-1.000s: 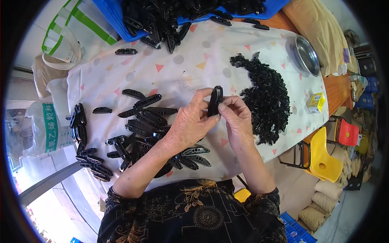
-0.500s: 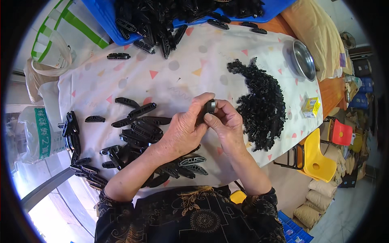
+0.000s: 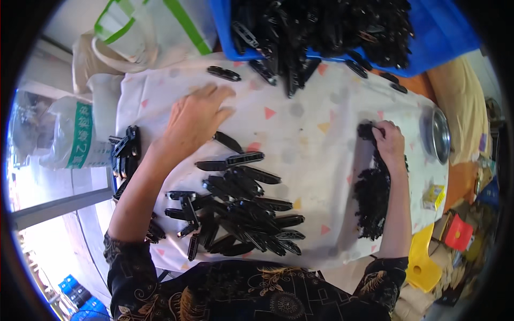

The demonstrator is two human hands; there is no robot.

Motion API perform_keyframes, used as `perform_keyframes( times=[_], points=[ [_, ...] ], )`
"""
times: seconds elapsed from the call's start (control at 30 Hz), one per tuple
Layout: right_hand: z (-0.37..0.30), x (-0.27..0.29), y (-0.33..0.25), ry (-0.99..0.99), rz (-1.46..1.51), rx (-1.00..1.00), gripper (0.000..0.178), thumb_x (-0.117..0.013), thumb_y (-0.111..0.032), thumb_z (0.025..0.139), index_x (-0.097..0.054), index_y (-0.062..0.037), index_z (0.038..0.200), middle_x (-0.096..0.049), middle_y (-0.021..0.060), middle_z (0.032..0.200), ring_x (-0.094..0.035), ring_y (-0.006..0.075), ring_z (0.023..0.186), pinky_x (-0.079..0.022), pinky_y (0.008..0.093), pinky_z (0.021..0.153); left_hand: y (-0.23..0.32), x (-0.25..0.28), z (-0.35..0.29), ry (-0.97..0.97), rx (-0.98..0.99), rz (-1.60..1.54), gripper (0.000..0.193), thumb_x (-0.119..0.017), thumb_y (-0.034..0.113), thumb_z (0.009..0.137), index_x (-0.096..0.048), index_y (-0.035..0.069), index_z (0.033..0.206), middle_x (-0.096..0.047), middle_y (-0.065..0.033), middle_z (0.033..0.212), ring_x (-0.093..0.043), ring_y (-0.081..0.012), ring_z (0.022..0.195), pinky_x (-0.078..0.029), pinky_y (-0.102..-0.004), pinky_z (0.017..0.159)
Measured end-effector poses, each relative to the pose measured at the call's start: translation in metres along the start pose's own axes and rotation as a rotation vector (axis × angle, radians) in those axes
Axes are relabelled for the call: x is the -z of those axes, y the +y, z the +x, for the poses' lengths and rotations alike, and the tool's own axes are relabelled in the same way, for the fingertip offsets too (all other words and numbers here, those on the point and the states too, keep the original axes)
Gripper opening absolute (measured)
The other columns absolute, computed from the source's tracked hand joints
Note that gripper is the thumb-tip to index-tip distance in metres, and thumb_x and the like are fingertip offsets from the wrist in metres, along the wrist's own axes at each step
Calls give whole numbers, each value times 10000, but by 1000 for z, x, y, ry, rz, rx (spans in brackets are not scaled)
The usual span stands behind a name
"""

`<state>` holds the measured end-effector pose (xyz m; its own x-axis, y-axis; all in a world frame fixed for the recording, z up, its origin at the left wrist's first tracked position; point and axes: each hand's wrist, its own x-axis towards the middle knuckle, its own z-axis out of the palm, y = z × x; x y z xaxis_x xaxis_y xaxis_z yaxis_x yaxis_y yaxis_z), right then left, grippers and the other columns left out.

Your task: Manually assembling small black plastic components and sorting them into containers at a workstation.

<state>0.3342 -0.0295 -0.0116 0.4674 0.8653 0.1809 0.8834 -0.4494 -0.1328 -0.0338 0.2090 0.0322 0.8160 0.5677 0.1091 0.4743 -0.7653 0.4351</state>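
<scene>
My left hand [image 3: 195,117] is over the left part of the table, fingers stretched out and apart, with nothing visible in it. Just below its fingers lies a long black plastic housing [image 3: 228,142], at the far end of a loose heap of similar black housings [image 3: 235,184]. My right hand [image 3: 390,140] reaches to the far end of a pile of small black plastic pieces [image 3: 372,195]. Its thumb and fingers close at a small clump of black plastic pieces [image 3: 366,130]; the exact piece between the fingertips is too small to make out.
A blue bin [image 3: 444,43] heaped with black housings stands at the far side; a single housing [image 3: 224,73] lies left of it. More housings [image 3: 126,150] line the left edge. A metal bowl [image 3: 440,136] and yellow box [image 3: 433,197] sit right, beyond the pile, near a yellow chair [image 3: 423,262].
My hands have parted: the left moved away to the left and opened, the right went to the small-piece pile. The dark part held between them is out of sight. The view has shifted.
</scene>
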Motion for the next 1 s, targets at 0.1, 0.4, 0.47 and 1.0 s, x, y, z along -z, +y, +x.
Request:
perform_keyframes(
  times=[0.1,0.4,0.47,1.0],
  points=[
    [9,0,-1,-72,-16,-47,128,-647,-152,805,-614,-52,877,-641,129,825,-613,307,764,-479,378,690,-29,-16,28,153,-42,119,240,-585,113,837,-580,93,1076,-579,-128,1063,-567,-335,1000,-486,-426,802],
    [19,0,4,-141,57,-41,135,-636,-144,765,-613,-46,854,-631,159,799,-623,325,752,-476,387,664,-58,-29,54,83,-90,399,238,-509,15,807,-555,34,1040,-607,-167,1013,-565,-337,998,-476,-423,820],
    [14,-3,11,-47,112,-37,104,-618,-124,802,-619,-33,852,-650,124,787,-635,255,733,-477,345,654,-32,-25,51,6,-34,389,240,-502,12,804,-537,31,1041,-620,-165,997,-587,-348,941,-489,-421,783],
    [-113,46,-92,-152,1860,-561,50,-617,-57,867,-604,-42,913,-649,92,874,-615,165,731,-516,313,718,159,-81,-20,-394,294,-1347,387,-664,80,829,-475,-1,1157,-590,-68,934,-619,-148,776,-516,-258,623]
  ],
)
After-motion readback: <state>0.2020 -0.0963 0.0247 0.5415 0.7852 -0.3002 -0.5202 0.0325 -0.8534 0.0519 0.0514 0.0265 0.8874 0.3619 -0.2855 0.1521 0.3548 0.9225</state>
